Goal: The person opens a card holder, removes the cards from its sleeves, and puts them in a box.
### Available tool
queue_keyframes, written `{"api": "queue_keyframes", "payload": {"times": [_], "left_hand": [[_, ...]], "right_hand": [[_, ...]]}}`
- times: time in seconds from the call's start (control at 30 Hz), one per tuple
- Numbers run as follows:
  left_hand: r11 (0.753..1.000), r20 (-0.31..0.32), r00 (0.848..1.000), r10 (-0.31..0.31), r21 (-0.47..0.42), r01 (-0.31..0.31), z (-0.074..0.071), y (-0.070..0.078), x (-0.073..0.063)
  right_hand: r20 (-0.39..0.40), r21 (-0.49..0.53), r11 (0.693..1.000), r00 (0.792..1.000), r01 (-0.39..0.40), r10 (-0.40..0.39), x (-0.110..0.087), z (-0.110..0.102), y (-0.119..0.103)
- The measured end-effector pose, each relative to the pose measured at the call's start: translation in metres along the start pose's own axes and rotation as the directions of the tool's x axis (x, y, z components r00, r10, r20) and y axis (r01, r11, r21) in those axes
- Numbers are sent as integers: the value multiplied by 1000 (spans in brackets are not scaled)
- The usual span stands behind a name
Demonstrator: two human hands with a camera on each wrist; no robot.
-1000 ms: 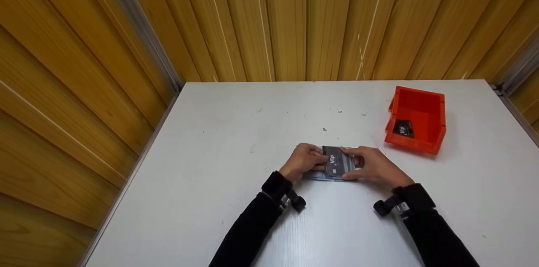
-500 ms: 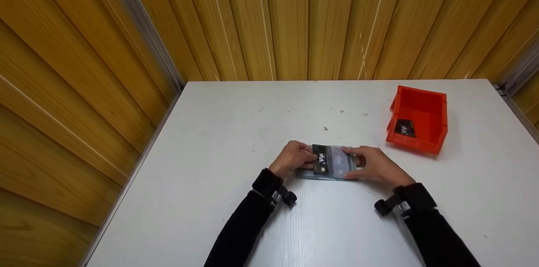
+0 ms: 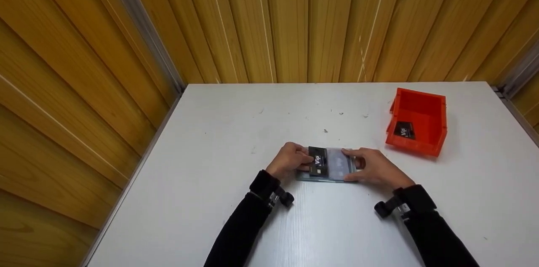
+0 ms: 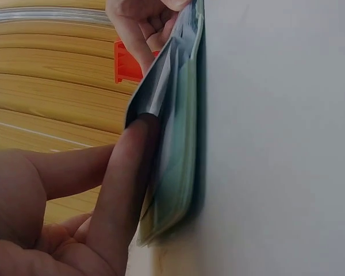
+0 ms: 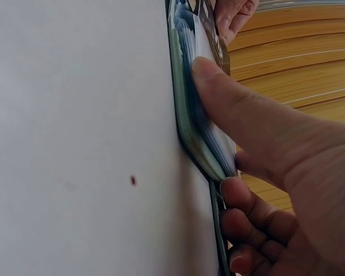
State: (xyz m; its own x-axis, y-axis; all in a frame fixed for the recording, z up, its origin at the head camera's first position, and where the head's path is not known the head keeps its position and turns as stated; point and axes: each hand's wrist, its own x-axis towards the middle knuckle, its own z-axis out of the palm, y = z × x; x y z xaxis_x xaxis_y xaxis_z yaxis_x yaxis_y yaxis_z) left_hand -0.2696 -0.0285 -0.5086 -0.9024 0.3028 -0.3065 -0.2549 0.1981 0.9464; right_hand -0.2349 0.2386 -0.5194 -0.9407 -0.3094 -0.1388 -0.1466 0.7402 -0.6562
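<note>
A card holder (image 3: 338,165) with clear plastic sleeves and greenish covers lies open on the white table, in the middle of the head view. My left hand (image 3: 290,161) pinches a black card (image 3: 318,161) marked "Vip" at its left edge. The card lies over the holder's left half, its right side beside the clear sleeve. In the left wrist view, my fingers (image 4: 126,167) grip the edge, and the card slants up from the pages. My right hand (image 3: 370,168) holds the holder's right side, the thumb (image 5: 218,80) pressing the stacked sleeves in the right wrist view.
An orange-red bin (image 3: 421,124) stands on the table (image 3: 236,132) at the back right. Another black "Vip" card (image 3: 404,129) lies inside it near the front left. Yellow wood-patterned panels (image 3: 286,22) rise behind the table and along its left side.
My left hand has moved left with the black card, drawing it away from the clear sleeve. More of the sleeve shows uncovered. My right hand has stayed at the holder's right edge.
</note>
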Motion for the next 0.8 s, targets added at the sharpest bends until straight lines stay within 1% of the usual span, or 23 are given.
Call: {"api": "queue_keyframes", "payload": {"times": [0.1,0.2,0.33,0.43,0.6,0.7,0.8], "left_hand": [[999,-5,1000,-11,37,11,-1,0,0],[997,-10,1000,-17,75,18,-2,0,1],[997,-10,1000,-26,71,26,-5,0,1],[997,-14,999,-35,72,36,-8,1,2],[990,-31,998,-49,128,53,-12,6,0],[993,-37,999,-39,107,42,-15,13,-3],[999,-39,999,-12,37,13,-18,20,-6]], "right_hand": [[-10,-12,1000,1000,28,-28,0,1,0],[-21,-32,999,999,33,-34,-1,1,-1],[-17,-35,999,1000,13,-14,-1,0,-1],[-15,-35,999,1000,13,-14,-1,-1,-1],[-15,-32,999,1000,20,-21,0,-1,0],[-9,-28,999,1000,19,-20,0,-1,0],[-7,-25,1000,1000,7,-8,0,0,0]]}}
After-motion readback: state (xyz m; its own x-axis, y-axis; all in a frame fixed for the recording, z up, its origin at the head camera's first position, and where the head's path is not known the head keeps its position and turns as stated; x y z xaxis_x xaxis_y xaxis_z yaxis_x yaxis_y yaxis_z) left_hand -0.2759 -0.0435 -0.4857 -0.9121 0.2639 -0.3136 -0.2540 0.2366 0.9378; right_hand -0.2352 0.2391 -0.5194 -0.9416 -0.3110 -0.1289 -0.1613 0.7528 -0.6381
